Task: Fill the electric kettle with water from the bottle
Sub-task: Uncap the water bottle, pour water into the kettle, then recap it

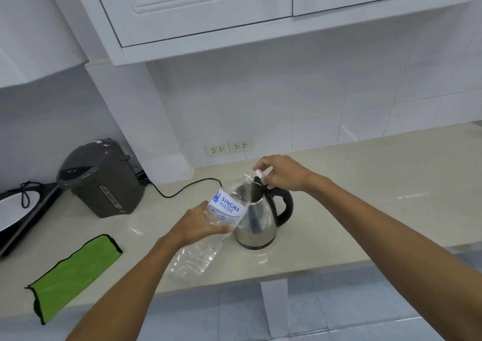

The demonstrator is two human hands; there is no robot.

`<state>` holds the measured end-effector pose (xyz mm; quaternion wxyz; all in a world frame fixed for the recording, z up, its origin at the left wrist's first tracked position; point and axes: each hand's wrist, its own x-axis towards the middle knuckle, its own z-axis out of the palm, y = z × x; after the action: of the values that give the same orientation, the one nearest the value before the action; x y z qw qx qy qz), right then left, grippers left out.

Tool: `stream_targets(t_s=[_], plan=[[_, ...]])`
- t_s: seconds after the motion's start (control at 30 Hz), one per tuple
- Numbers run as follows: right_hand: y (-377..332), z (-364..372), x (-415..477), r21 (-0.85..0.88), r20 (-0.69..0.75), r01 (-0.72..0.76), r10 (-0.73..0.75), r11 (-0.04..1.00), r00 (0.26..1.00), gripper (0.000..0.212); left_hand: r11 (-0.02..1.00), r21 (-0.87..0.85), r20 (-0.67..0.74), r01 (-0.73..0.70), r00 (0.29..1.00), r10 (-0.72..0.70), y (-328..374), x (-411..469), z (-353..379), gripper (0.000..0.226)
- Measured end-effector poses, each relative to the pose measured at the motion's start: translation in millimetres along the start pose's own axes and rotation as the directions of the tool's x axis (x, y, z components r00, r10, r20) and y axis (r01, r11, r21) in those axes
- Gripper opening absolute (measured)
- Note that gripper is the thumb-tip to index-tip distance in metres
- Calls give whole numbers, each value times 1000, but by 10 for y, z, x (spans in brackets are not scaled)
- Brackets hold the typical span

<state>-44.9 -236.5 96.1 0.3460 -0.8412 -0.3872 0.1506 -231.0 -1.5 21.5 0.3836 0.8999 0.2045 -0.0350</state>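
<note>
A steel electric kettle (260, 220) with a black handle stands on the pale counter, its lid raised and its top open. My left hand (198, 223) grips a clear plastic water bottle (227, 205) with a blue-lettered label, tilted so that its uncapped neck points up and right, just over the kettle's mouth. My right hand (281, 172) hovers above the kettle's handle and pinches the small white bottle cap (259, 173) in its fingertips. The bottle looks nearly empty.
A grey thermo pot (104, 179) stands at the left, its black cord (182, 188) trailing along the counter behind the kettle. A green cloth (75, 273) lies near the counter's front edge. Wall sockets (228, 147) sit behind; white cabinets hang overhead.
</note>
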Motion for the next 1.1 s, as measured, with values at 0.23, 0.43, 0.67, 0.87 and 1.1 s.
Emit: stream_targets(t_s=[0.23, 0.43, 0.67, 0.87, 1.1], plan=[[-105, -120, -50, -58, 3, 43, -43, 997, 999, 30, 991, -116, -36, -60, 998, 57, 49, -67, 272, 74], [-146, -227, -116, -114, 7, 85, -85, 990, 996, 31, 981, -169, -34, -99, 995, 95, 143, -96, 392, 74], [-155, -493, -164, -178, 118, 115, -95, 977, 988, 36, 968, -211, -10, -134, 991, 135, 244, -159, 507, 71], [-220, -655, -208, -211, 165, 133, -99, 968, 981, 34, 955, -244, 19, -170, 984, 180, 283, -131, 591, 81], [-312, -648, -225, -382, 179, 3, 71, 924, 981, 44, 950, -242, 6, -195, 979, 203, 374, -145, 603, 76]])
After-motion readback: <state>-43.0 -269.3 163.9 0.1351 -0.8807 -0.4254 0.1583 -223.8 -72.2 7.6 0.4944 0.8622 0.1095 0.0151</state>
